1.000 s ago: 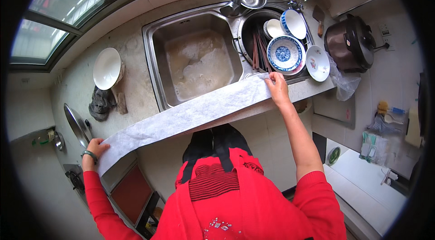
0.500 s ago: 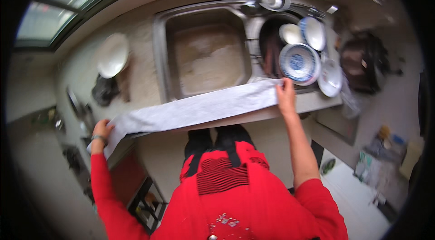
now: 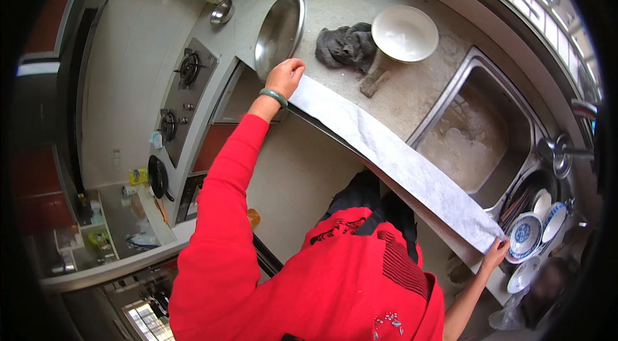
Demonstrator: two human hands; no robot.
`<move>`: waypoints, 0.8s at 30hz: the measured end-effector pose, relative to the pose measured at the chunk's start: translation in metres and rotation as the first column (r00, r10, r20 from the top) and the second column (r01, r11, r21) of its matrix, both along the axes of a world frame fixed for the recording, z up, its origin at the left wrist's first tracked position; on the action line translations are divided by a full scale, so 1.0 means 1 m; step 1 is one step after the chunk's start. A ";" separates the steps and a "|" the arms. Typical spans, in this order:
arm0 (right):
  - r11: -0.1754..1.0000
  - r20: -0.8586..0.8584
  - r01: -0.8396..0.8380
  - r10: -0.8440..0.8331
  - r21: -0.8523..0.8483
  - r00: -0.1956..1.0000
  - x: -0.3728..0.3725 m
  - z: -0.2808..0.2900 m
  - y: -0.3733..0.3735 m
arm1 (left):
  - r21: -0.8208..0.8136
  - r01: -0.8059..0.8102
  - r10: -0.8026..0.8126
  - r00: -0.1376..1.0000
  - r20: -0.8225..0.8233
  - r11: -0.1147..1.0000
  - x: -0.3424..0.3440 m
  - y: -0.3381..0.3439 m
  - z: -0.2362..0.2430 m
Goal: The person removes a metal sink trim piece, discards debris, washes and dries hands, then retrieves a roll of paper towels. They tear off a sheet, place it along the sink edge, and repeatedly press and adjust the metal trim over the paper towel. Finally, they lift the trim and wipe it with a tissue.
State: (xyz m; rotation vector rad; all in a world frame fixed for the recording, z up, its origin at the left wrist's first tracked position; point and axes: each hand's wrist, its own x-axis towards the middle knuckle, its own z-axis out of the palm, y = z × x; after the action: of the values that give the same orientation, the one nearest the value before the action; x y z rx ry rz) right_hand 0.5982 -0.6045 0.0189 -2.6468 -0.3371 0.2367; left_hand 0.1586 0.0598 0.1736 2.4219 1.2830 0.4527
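Observation:
A long white, soft-looking strip point(image 3: 386, 148) runs along the front edge of the counter, beside the sink. My left hand point(image 3: 286, 74) pinches its left end near a steel plate point(image 3: 279, 32). My right hand point(image 3: 496, 251) pinches the other end, beside a blue-and-white bowl point(image 3: 524, 236) in a crowded dark basin. The steel sink point(image 3: 439, 103) holds cloudy, foamy water. A dark grey rag point(image 3: 346, 45), a white bowl point(image 3: 405, 29) and a brown block point(image 3: 374, 82) sit behind the strip.
A gas stove point(image 3: 184, 103) is at the left, with a black pan point(image 3: 158, 179) below it and a small steel bowl point(image 3: 221, 11) above. A dark rice cooker point(image 3: 544, 289) stands at the lower right. A window point(image 3: 541, 13) borders the counter's back.
The view has swung left, bringing the stove into sight. Both hands still hold the strip, and the left end now appears higher in the picture, near the steel plate.

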 end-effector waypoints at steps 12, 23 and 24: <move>0.997 -0.078 -0.042 0.047 0.068 0.996 0.015 -0.006 -0.007 | -0.597 -0.568 0.719 0.695 0.022 0.567 -0.053 -0.061 -0.069; 0.995 -0.076 -0.085 0.089 0.057 0.993 0.021 -0.007 -0.010 | -0.831 -0.492 0.838 0.543 -0.058 0.261 -0.046 -0.035 -0.086; 0.994 -0.059 -0.096 0.100 0.058 0.993 0.020 -0.007 -0.010 | -0.830 -0.495 0.858 0.513 -0.040 0.256 -0.048 -0.037 -0.085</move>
State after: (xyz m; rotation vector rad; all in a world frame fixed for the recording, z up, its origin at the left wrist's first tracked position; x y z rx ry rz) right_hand 0.6177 -0.6146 0.0116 -2.5655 -0.4472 0.3348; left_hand 0.1109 0.0232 0.0886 0.8179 1.8056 0.4746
